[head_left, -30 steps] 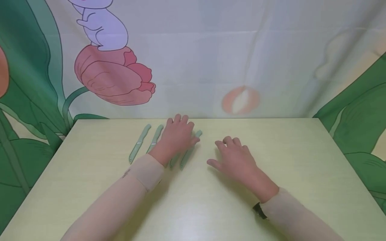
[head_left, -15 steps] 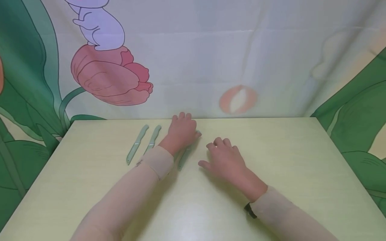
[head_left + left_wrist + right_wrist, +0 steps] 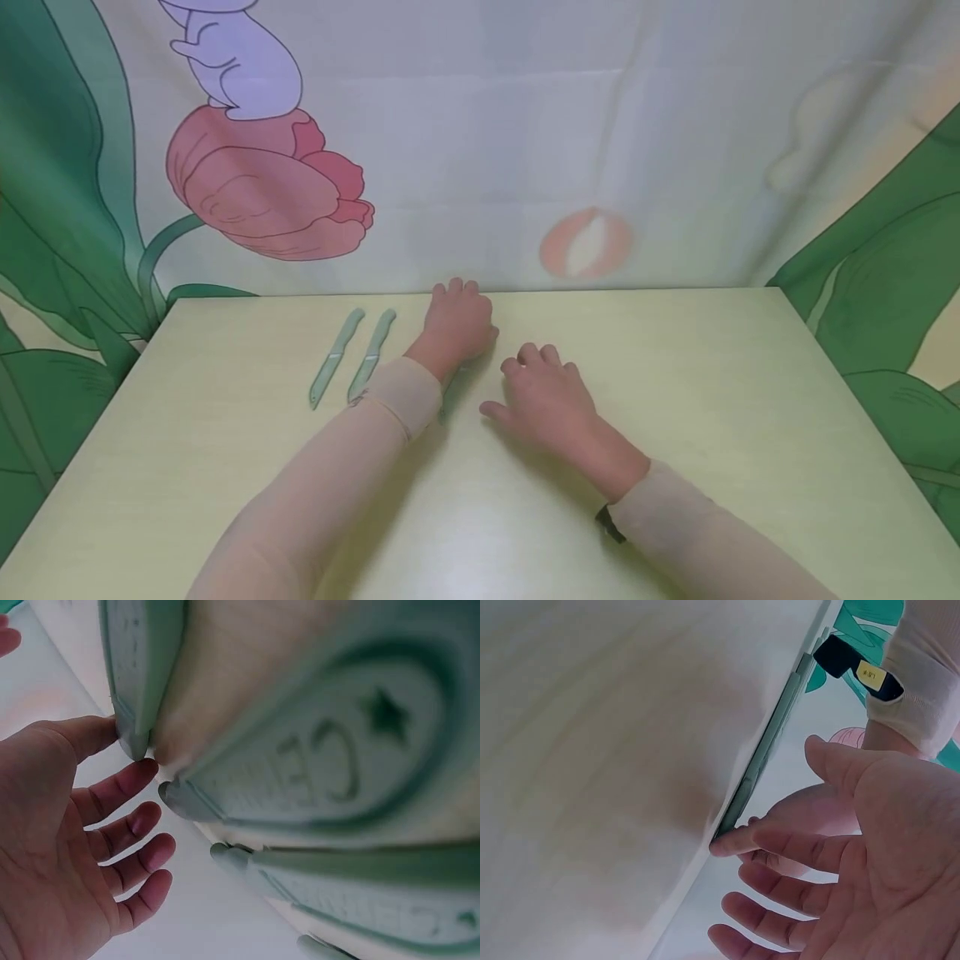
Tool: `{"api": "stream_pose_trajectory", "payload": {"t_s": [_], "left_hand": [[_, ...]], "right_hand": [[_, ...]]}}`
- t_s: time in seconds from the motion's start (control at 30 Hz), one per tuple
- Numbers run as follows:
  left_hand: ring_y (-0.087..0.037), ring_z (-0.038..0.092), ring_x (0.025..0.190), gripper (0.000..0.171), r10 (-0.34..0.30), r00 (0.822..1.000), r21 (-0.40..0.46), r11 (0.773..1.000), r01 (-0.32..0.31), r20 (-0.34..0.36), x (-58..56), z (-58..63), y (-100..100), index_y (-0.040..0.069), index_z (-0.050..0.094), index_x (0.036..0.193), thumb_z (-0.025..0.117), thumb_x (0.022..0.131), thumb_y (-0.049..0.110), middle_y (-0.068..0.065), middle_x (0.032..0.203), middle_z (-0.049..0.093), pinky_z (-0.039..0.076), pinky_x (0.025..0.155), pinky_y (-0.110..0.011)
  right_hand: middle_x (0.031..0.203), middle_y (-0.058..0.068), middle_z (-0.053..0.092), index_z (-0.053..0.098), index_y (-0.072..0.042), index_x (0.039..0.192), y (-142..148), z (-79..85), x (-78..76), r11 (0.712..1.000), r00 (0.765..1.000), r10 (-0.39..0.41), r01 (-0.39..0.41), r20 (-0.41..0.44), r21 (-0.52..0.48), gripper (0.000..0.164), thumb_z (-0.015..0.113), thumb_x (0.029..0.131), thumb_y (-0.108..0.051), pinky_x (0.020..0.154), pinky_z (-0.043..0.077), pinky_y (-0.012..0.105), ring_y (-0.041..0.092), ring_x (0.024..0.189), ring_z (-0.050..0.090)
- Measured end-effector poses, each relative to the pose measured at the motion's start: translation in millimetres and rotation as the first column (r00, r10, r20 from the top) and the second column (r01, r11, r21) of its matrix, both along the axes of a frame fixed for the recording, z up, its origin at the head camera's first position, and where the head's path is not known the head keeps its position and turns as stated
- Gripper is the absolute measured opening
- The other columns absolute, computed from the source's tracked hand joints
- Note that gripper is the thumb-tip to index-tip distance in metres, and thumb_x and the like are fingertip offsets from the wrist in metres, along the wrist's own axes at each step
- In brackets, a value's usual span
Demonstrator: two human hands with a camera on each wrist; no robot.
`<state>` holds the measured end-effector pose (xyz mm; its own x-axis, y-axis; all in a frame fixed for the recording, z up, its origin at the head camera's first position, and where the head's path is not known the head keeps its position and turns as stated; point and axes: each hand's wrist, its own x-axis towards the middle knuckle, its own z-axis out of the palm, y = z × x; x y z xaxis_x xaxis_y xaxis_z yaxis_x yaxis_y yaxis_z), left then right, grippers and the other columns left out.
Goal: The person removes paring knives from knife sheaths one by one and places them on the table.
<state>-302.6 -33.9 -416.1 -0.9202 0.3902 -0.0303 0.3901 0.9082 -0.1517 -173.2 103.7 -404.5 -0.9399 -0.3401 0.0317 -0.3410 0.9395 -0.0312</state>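
Several pale green knives in sheaths lie side by side on the table. In the head view my left hand (image 3: 459,323) covers most of the rightmost knife (image 3: 450,396). The left wrist view has the thumb and index finger pinching the narrow end of that knife (image 3: 150,667), the other fingers spread. Close beside it lies another knife (image 3: 300,765), printed with letters and a star, and a further knife (image 3: 367,892) below. My right hand (image 3: 543,396) hovers just right of the left hand, fingers loosely bent, holding nothing.
Two more green knives, the leftmost knife (image 3: 335,358) and its neighbour (image 3: 371,358), lie slanted left of the left wrist. The pale wooden table (image 3: 675,350) ends at the back against a printed curtain (image 3: 465,150). A dark band (image 3: 610,525) is on the right wrist.
My left hand has moved slightly right and back over the rightmost knife, uncovering more of the second knife. The right hand has shifted left, nearer to it. The view has drifted slightly.
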Motion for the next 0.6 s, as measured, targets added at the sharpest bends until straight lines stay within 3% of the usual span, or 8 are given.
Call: {"api": "stream_pose_trajectory", "payload": {"t_s": [0.27, 0.6], "left_hand": [[-0.028, 0.042, 0.096, 0.036, 0.022, 1.000, -0.010, 1.000, -0.022, 0.016, -2.6, -1.3, 2.3, 0.014, 0.067, 0.098, 0.054, 0.092, 0.048, -0.007, 0.101, 0.051, 0.034, 0.090, -0.050], [-0.028, 0.043, 0.094, 0.034, 0.078, 0.995, -0.025, 0.997, -0.077, 0.064, 0.4, 3.7, 6.1, 0.012, 0.066, 0.094, 0.049, 0.095, 0.042, -0.008, 0.099, 0.053, 0.033, 0.092, -0.050]], "right_hand": [[0.092, 0.001, 0.047, 0.064, -0.013, 0.099, -4.9, 3.6, -2.6, 1.000, 1.000, 0.007, -0.007, 0.020, -0.007, 0.057, 0.055, 0.084, -0.067, 0.066, 0.042, 0.039, 0.022, 0.084, 0.041], [0.089, 0.003, 0.047, 0.065, -0.010, 0.098, -10.6, 3.6, -4.1, 1.000, 0.998, -0.025, 0.025, 0.054, -0.003, 0.060, 0.056, 0.083, -0.068, 0.068, 0.041, 0.041, 0.023, 0.083, 0.042]]}}
